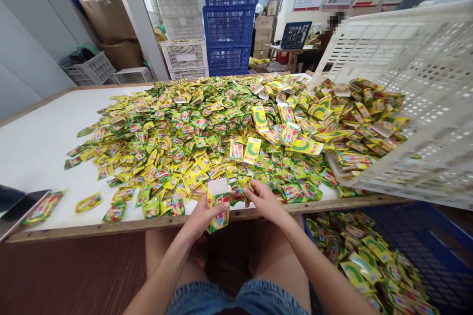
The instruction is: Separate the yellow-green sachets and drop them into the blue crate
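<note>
My left hand is closed around a small yellow and green box, its white top flap raised, held over the table's front edge. Just right of it, my right hand pinches a small yellow candy packet with thumb and fingers. Beyond both hands spreads a large heap of green and yellow packets. Two small boxes, one of them showing a yellow back, lie on the heap straight ahead of my right hand.
A white crate tips onto the table at right, boxes spilling from it. Below stands a blue crate full of boxes. A phone lies at the left edge. Stacked blue crates rise behind; a person sits farther back.
</note>
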`<state>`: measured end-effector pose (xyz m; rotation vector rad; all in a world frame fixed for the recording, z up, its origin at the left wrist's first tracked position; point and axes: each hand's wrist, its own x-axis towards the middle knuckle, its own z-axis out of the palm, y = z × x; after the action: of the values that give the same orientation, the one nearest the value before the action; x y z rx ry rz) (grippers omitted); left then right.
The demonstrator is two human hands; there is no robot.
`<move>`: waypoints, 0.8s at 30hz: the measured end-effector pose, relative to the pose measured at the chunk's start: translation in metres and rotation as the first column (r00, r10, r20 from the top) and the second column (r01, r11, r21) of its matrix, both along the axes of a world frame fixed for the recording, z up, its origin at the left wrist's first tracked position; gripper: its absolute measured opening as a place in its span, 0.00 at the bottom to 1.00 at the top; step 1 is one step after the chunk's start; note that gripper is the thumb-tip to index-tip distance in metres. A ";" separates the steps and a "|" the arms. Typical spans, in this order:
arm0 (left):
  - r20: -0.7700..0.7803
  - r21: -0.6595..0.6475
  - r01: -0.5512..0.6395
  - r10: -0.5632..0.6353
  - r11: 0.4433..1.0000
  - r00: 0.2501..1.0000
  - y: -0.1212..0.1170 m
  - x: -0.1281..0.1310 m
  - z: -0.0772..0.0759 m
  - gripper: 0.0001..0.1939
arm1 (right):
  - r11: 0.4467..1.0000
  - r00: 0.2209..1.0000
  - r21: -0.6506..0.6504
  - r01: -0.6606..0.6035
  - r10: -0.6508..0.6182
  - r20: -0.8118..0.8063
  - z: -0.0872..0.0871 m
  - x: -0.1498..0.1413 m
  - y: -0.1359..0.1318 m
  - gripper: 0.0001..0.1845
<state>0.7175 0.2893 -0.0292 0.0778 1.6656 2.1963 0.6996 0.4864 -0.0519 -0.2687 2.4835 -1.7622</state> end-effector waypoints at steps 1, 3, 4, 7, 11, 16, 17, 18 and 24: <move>-0.024 -0.022 0.005 -0.005 1.000 1.000 0.000 0.000 0.000 0.22 | 0.999 0.999 0.007 -0.033 0.032 0.003 0.001 0.002 -0.002 0.17; -0.066 -0.067 0.000 -0.005 0.998 0.998 0.001 0.001 -0.001 0.22 | 0.999 0.999 0.009 -0.048 0.048 0.012 0.005 0.006 -0.007 0.18; -0.079 -0.088 -0.007 0.000 0.996 0.997 0.002 0.002 -0.002 0.21 | 0.999 0.999 0.014 -0.039 0.038 0.009 0.007 0.008 -0.009 0.18; -0.083 -0.130 -0.029 0.018 0.991 0.996 0.004 0.004 -0.006 0.21 | 0.997 0.998 0.063 0.043 -0.040 -0.049 0.010 0.013 -0.016 0.17; -0.034 -0.131 -0.033 0.029 0.991 0.999 0.003 0.008 -0.009 0.23 | 0.998 0.998 -0.032 0.057 -0.058 -0.024 0.007 0.014 -0.017 0.17; 0.003 -0.069 -0.083 0.083 0.994 0.997 0.001 0.009 -0.007 0.20 | 0.970 0.974 -0.128 0.206 -0.216 -0.068 0.018 0.014 -0.013 0.16; 0.022 -0.058 -0.030 0.032 0.998 0.999 0.002 0.009 -0.005 0.18 | 0.960 0.951 -0.108 0.260 -0.273 -0.142 0.024 0.014 -0.014 0.15; 0.045 -0.050 0.031 -0.029 0.998 0.999 0.004 0.009 -0.004 0.17 | 0.953 0.924 -0.082 0.293 -0.304 -0.231 0.030 0.015 -0.016 0.14; 0.143 0.050 0.130 -0.136 0.990 0.980 0.011 0.010 0.007 0.15 | 0.976 0.783 0.186 0.115 0.026 -0.621 0.051 0.023 -0.030 0.09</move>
<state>0.7270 0.3007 -0.0223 0.0374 1.4930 2.0839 0.7224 0.4560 -0.0011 -0.9183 3.1127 -1.5775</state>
